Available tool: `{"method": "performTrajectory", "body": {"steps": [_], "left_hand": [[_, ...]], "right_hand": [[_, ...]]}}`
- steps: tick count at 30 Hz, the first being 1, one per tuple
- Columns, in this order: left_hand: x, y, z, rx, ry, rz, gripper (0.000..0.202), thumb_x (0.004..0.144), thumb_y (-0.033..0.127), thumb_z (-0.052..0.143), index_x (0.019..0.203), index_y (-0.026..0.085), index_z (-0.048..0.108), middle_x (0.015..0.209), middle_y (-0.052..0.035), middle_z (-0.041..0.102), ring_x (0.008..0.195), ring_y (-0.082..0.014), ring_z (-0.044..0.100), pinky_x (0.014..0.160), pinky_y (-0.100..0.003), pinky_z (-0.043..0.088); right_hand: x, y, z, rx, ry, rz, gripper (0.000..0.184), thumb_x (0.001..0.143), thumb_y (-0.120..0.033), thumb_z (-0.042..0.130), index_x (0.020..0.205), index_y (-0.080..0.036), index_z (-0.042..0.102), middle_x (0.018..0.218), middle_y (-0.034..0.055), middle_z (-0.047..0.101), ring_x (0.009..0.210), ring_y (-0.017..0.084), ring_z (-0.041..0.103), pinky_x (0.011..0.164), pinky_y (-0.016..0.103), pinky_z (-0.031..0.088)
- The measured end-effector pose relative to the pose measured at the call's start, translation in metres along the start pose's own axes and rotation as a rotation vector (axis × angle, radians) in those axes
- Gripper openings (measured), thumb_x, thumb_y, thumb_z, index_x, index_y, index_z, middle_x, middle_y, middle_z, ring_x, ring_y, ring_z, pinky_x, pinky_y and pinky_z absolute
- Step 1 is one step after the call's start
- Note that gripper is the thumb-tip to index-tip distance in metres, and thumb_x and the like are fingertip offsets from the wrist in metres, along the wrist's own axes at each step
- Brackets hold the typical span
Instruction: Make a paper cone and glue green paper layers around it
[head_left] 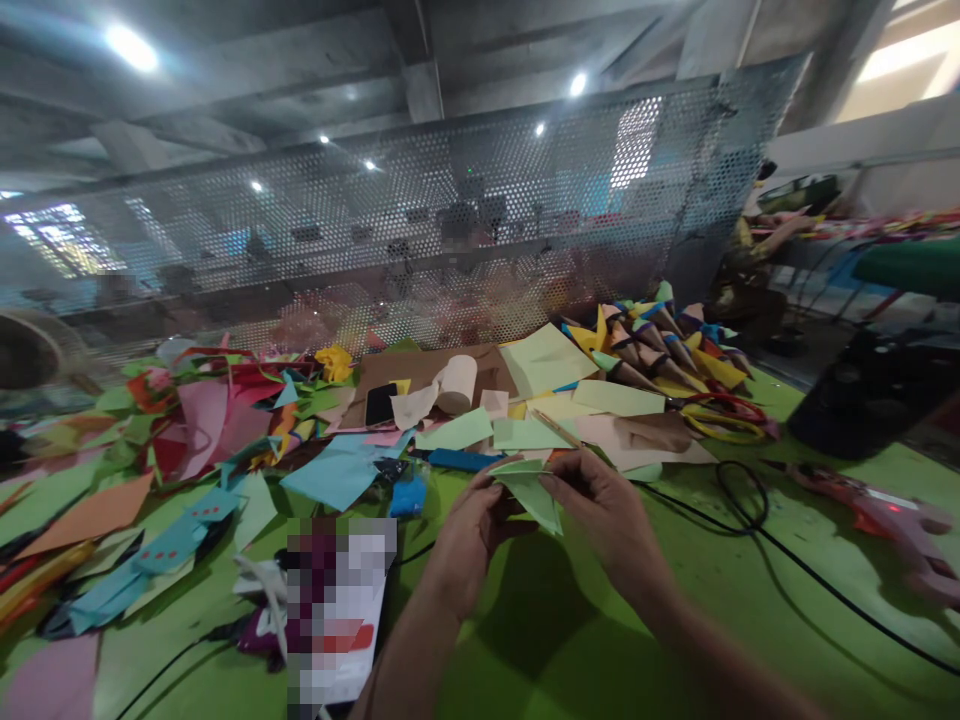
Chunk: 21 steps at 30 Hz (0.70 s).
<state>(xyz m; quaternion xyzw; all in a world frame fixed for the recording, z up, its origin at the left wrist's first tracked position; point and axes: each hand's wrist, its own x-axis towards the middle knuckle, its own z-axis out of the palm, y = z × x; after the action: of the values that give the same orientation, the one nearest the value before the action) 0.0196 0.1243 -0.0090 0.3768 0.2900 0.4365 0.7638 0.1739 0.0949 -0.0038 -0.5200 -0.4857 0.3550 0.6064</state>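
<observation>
A folded piece of light green paper [534, 492] is held above the green tabletop, pinched between both hands. My left hand [480, 515] grips its left edge, the fingers partly behind the paper. On the other side, my right hand [592, 500] pinches its upper right edge with thumb and forefinger. Just beyond the hands lie a blue utility-knife-like tool [463, 460] and several flat pale green paper sheets [454, 430]. A thin stick or pencil [555, 428] rests on the sheets. To the left is a light blue paper sheet [337, 470].
A pink glue gun [885, 520] with a black cable [825, 575] lies right. Scissors with yellow handles [724, 415] sit near paper cones [652, 345]. A paper roll [456, 385] and dark phone [381, 404] are behind. Coloured scraps [217, 420] cover the left; perforated metal panel [450, 240] stands beyond.
</observation>
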Motion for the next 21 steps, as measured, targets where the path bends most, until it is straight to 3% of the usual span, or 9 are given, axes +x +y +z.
{"method": "performTrajectory", "body": {"steps": [12, 21], "left_hand": [[-0.0008, 0.0021, 0.0017, -0.022, 0.059, -0.019, 0.027, 0.081, 0.036, 0.067, 0.1, 0.016, 0.065, 0.093, -0.008, 0.073, 0.082, -0.0199, 0.066, 0.071, -0.031, 0.053], [-0.0015, 0.0039, 0.0022, -0.017, 0.064, -0.016, 0.032, 0.081, 0.042, 0.068, 0.099, 0.016, 0.065, 0.095, -0.0087, 0.074, 0.079, -0.0184, 0.067, 0.07, -0.03, 0.053]], "right_hand": [[0.0001, 0.0066, -0.001, -0.053, -0.032, -0.07, 0.009, 0.083, -0.029, 0.063, 0.08, -0.021, 0.059, 0.077, -0.0005, 0.057, 0.072, 0.017, 0.05, 0.066, 0.029, 0.038], [0.0, 0.006, -0.0022, -0.078, -0.049, -0.1, 0.009, 0.083, -0.028, 0.063, 0.078, -0.022, 0.058, 0.076, 0.0004, 0.058, 0.073, 0.018, 0.053, 0.067, 0.029, 0.041]]}}
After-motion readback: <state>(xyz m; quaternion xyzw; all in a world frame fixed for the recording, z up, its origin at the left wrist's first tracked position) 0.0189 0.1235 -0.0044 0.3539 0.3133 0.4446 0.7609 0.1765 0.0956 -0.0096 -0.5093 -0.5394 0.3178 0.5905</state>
